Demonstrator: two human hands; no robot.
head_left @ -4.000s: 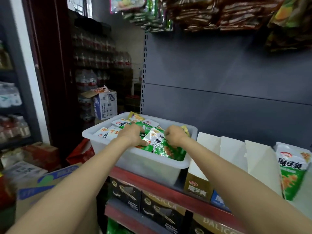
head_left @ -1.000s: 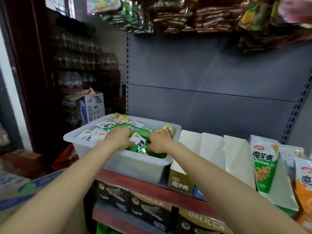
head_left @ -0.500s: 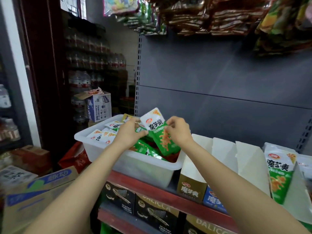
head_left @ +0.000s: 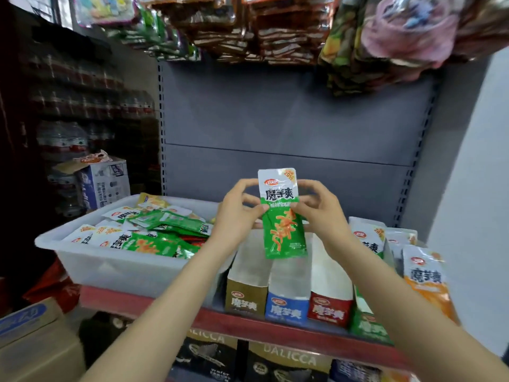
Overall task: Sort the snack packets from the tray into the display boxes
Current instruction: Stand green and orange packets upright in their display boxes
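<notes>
Two hands: left hand and right hand pinch one packet by its side edges, fingers curled.
Packet axis: upright, white top up, green end down.
Packet place: in the air, above the boxes, right of the tray.

Two bare forearms, no sleeves, watch or rings visible; left hand and right hand ungloved, fingers slim with short nails.
</notes>
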